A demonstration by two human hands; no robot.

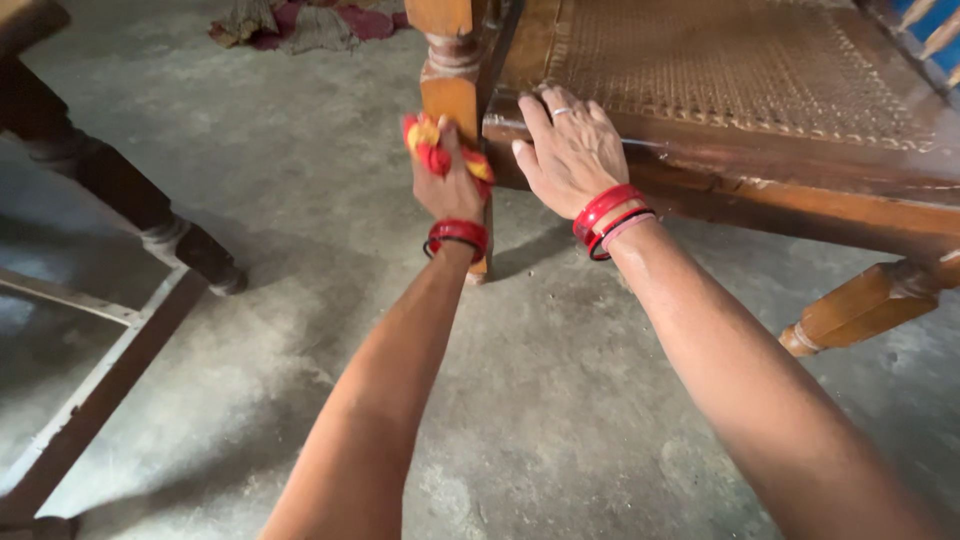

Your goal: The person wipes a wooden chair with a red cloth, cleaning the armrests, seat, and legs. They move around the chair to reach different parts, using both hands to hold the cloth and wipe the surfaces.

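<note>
Concrete floor (560, 400), grey and dusty, carries a cane-seated wooden chair (740, 80). Left hand (447, 180) grips a red-yellow cloth (432, 145) against its leg; right hand (570, 155) lies spread flat on the frame.

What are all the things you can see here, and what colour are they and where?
chair: one, brown wood with a woven cane seat, upper right, standing on the floor
chair leg: one, light brown, top middle, right by the cloth
cloth: one, red and yellow, bunched in the left hand against the chair leg
rags: one heap, reddish and tan, top edge on the floor
dark furniture: one piece, dark brown with a pale crossbar, far left
floor: grey concrete, all around
bangles: red and dark, on both wrists
ring: one, silvery, on a right-hand finger
left hand: closed around the cloth
right hand: flat and open on the chair's front rail
</note>
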